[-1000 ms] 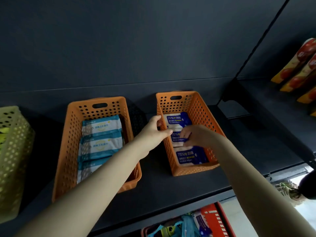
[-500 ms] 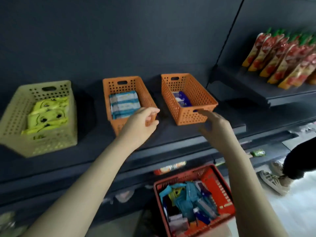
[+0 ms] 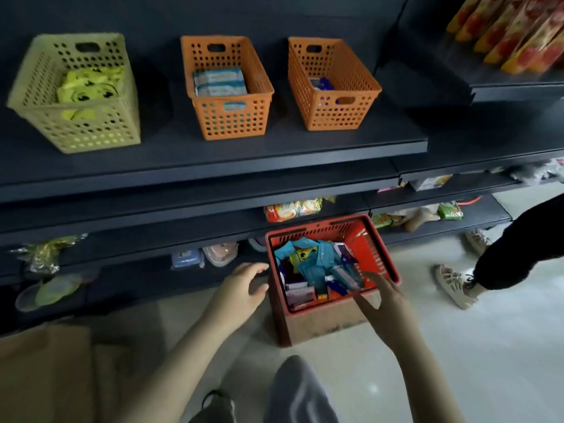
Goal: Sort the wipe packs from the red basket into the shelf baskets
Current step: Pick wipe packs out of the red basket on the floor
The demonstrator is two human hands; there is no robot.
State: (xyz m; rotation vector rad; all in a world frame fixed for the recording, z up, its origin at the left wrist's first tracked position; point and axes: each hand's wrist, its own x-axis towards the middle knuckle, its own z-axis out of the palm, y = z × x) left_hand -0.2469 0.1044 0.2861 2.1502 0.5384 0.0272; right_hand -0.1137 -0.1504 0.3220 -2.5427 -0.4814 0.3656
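1. red basket (image 3: pixel 377 252): stands on a brown box (image 3: pixel 323 326) on the floor, in front of the lower shelves.
2. wipe packs (image 3: pixel 317 265): a loose, mixed pile inside the red basket, mostly teal and blue, with one yellow pack near the middle and white and pink ones at the near side.
3. left hand (image 3: pixel 241 288): released, fingers relaxed and slightly spread, holding nothing. it hovers just beside the left wall of the red basket, outside the rim.
4. right hand (image 3: pixel 385 298): released, fingers extended forward over the near right corner of the red basket. the fingertips lie above the packs; contact with a pack cannot be told.
5. upper shelf (image 3: pixel 213 154): carries three perforated baskets in a row, set apart from one another.
6. yellow-green basket (image 3: pixel 91 129): leftmost, holds yellow packs (image 3: pixel 91 85).
7. middle orange basket (image 3: pixel 235 120): holds stacked light blue packs (image 3: pixel 218 82).
8. right orange basket (image 3: pixel 335 114): holds a dark blue pack (image 3: pixel 320 84) at the back.
9. surroundings: red and yellow pouches (image 3: pixel 512 29) stand on the shelf at upper right. another person's dark-clothed leg (image 3: pixel 518 248) and shoe (image 3: pixel 451 283) are on the floor to the right, well apart from the red basket.
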